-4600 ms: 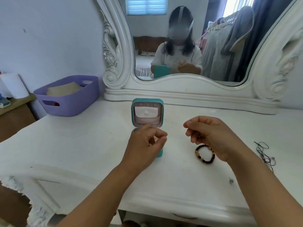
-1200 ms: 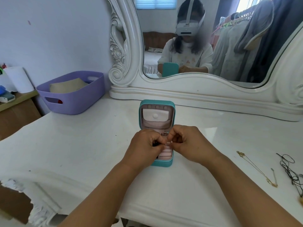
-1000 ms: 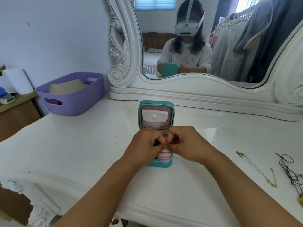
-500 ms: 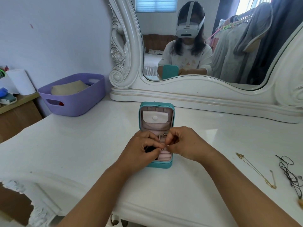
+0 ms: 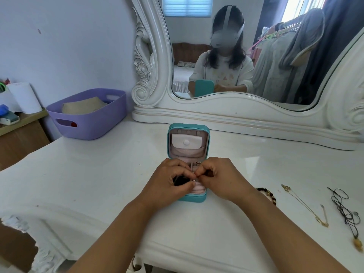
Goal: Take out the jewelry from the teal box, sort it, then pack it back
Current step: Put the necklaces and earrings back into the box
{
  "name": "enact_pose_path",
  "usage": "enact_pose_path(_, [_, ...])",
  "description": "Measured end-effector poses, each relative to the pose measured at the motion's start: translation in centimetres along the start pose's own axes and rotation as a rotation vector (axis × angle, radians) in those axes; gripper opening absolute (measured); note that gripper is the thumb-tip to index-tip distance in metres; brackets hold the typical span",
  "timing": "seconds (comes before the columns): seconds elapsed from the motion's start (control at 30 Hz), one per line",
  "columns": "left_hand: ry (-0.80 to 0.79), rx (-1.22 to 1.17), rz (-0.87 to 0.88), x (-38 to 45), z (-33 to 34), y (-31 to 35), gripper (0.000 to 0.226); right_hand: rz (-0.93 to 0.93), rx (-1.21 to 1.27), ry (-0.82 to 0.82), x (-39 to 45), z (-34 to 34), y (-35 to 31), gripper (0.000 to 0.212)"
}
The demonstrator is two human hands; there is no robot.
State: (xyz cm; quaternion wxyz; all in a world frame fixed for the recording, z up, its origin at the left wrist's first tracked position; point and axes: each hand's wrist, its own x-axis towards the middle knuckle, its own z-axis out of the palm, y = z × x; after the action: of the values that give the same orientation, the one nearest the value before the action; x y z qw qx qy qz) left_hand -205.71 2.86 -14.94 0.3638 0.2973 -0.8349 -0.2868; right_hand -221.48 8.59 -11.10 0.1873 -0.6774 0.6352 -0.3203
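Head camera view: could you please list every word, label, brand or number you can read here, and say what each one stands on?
No text can be read in this view.
The teal box, open on the white dressing table, shows no print.
The purple basket carries no label.
A small item on the wooden side shelf at far left may bear markings, too blurred to read.
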Motion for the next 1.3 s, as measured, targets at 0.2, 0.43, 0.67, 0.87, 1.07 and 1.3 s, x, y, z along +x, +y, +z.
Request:
enact_pose_path(0.2, [-0.001, -0.018, -0.003, 0.0, 0.1, -0.2, 0.03, -0.088, -0.089, 0.0, 0.1, 0.2, 0.5, 0.01])
enact_pose_path(0.43, [-0.009, -0.019, -0.008, 0.0, 0.1, -0.3, 0.029, -0.124, -0.011, 0.008, -0.3, 0.2, 0.8, 0.016])
enact_pose_path(0.67, [-0.008, -0.023, -0.013, 0.0, 0.1, -0.4, 0.029, 0.002, 0.131, -0.033, -0.2, 0.0, 0.9, 0.028])
enact_pose_path(0.87, [-0.012, -0.024, -0.01, 0.0, 0.1, -0.2, 0.031, -0.043, 0.036, -0.082, 0.1, -0.1, 0.5, 0.031])
enact_pose_path(1.07, [-0.011, -0.031, -0.021, -0.1, 0.0, -0.3, 0.033, -0.067, 0.088, -0.082, 0.0, -0.6, 0.7, 0.023])
enact_pose_path(1.3, [-0.002, -0.033, -0.047, -0.1, 0.1, -0.3, 0.024, -0.093, 0.051, -0.015, -0.9, -0.5, 0.8, 0.017])
